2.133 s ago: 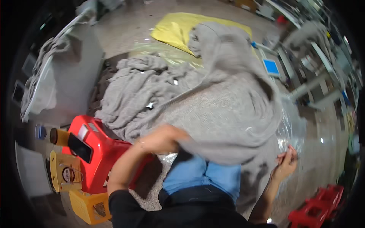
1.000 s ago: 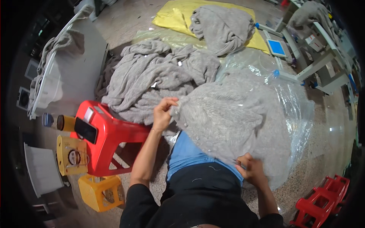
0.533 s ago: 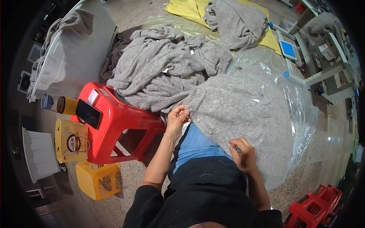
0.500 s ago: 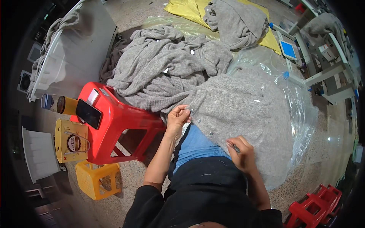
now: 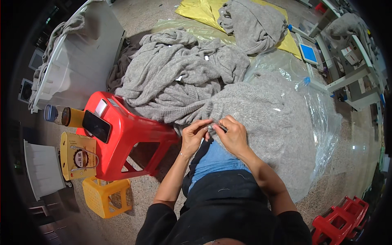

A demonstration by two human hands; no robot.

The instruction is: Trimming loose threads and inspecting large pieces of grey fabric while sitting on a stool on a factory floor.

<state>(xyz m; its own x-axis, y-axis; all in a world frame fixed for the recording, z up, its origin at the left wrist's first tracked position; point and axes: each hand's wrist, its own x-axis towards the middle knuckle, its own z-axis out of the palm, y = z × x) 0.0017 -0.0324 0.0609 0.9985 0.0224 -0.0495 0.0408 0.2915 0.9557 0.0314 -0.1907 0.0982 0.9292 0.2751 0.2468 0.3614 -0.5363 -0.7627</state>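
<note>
A grey knit cardigan (image 5: 269,118) lies spread over my lap and to the right across clear plastic. My left hand (image 5: 192,139) pinches its front edge beside a small shiny button (image 5: 210,128). Right up against those fingertips is my right hand (image 5: 234,136), its thumb and fingers closed around a small dark metal tool (image 5: 223,128). Most of that tool is hidden by the fingers, so its kind is unclear. A large heap of the same grey knitwear (image 5: 171,69) touches the cardigan at the far left.
To my left stands a red stool (image 5: 122,143) bearing a phone (image 5: 96,126); a yellow stool (image 5: 107,196) and paper bag (image 5: 77,155) are beside it. A white bin (image 5: 81,61) rises at far left. More knitwear (image 5: 253,26) sits on yellow plastic (image 5: 200,12).
My right hand has moved up and left from the cardigan's lower front edge to meet my left hand at the button. The left hand has stayed nearly in place on the edge.
</note>
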